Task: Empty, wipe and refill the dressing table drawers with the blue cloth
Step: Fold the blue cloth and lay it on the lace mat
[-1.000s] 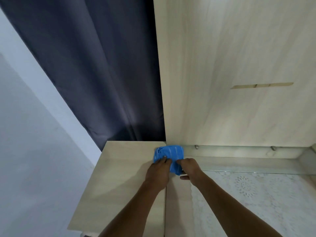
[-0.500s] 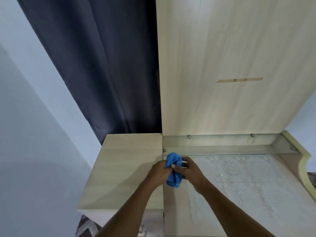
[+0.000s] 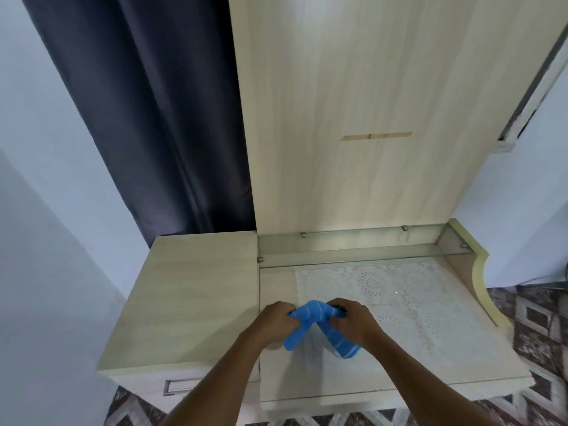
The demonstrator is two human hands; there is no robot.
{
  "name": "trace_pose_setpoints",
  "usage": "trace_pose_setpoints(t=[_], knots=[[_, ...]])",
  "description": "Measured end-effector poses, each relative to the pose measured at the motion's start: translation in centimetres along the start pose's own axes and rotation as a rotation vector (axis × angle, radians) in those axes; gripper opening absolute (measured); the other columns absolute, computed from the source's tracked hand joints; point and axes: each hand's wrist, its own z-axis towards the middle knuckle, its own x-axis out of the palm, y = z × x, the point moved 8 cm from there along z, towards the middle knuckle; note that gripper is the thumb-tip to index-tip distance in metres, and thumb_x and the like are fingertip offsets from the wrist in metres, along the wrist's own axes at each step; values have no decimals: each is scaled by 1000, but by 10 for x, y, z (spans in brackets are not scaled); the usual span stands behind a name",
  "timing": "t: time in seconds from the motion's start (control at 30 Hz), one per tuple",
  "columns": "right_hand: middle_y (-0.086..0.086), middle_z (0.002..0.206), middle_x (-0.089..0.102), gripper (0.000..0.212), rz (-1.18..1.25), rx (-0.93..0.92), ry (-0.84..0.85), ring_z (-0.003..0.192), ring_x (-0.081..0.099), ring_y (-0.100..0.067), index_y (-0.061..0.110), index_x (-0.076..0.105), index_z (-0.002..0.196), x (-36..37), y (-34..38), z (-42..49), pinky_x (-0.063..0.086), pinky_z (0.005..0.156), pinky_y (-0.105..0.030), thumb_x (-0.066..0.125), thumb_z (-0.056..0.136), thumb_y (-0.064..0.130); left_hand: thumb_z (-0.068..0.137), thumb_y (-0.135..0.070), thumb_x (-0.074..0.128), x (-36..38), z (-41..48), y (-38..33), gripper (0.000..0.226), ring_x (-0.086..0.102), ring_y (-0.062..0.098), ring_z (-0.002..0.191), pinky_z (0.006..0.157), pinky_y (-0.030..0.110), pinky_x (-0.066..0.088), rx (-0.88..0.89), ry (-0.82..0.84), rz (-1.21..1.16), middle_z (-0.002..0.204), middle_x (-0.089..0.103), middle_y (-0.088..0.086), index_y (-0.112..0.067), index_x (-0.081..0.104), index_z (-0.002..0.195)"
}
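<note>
I am seeing open room lying over the lace mat [image 3: 399, 302], right of the left hand [image 3: 276, 321] and right hand [image 3: 353, 324] gripping the blue cloth [image 3: 313, 312]. The glass shelf [image 3: 353, 252] and tall back panel [image 3: 353, 118] are closing the far side, the raised cabinet top [image 3: 190, 302] is stepping up on the left, and the curved side panel [image 3: 479, 278] is walling the right.

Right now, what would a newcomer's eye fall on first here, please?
The blue cloth, bright against pale wood, is gripped between the left hand and right hand over the dressing table top. A white lace mat lies just beyond it, and a dark curtain hangs at upper left.
</note>
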Motion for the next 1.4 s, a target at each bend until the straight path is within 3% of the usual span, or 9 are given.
trace_pose_setpoints(t=[0.27,0.37,0.53,0.67,0.73,0.9,1.0,1.23,1.4], knots=[[4,105,67,38,-508,-203,15,98,60,-18,24,62,113,-47,-35,14,50,78,-29,49,78,16,87,-16,47,29,40,-49,13,58,24,82,65,29,39,6,33,397,89,61,8,-13,60,87],[0,101,68,40,-621,-326,-114,93,60,-21,23,63,115,-72,-43,24,48,75,-31,53,77,17,89,-14,45,30,52,-77,24,62,29,96,73,32,44,73,-126,546,107,66,10,-14,61,106],[9,86,65,44,-674,-526,-277,73,60,-14,27,67,103,-93,-55,25,50,63,-27,75,60,19,91,-9,45,54,63,-90,59,40,24,132,105,36,34,220,-342,692,147,41,4,-15,29,148],[3,113,58,37,-815,-424,114,106,53,-20,26,60,119,-64,-105,31,41,94,-34,52,83,29,89,-12,43,110,66,-53,62,27,26,139,113,45,23,111,-65,720,154,28,7,-20,27,149],[3,119,56,38,-797,-375,239,112,52,-18,26,60,118,-55,-125,28,43,96,-33,50,85,42,90,-14,41,122,64,-41,58,28,25,139,112,45,26,52,-10,632,157,24,4,-22,33,146],[7,115,60,29,-554,-254,91,108,55,-12,24,63,110,-70,-133,39,48,88,-25,45,91,38,94,-22,39,102,72,-47,34,47,19,114,93,35,44,-18,-204,428,130,50,2,-18,51,126],[4,134,50,42,-536,-195,16,122,44,-15,22,47,132,-77,-127,51,44,97,-27,49,92,35,92,-22,43,92,83,-62,42,43,19,118,93,37,44,16,-260,445,132,47,1,-16,42,134],[3,154,23,96,-578,-125,207,142,18,-25,22,13,151,-59,-129,74,23,115,-43,67,77,49,87,-26,62,95,117,-82,90,3,23,149,118,48,18,62,-70,562,161,7,0,-22,2,154],[2,143,36,88,-693,-190,226,130,31,-22,25,26,146,-54,-130,75,28,110,-39,69,72,50,76,-36,72,110,127,-68,101,21,28,142,113,50,23,38,69,641,154,27,5,-23,7,153]])
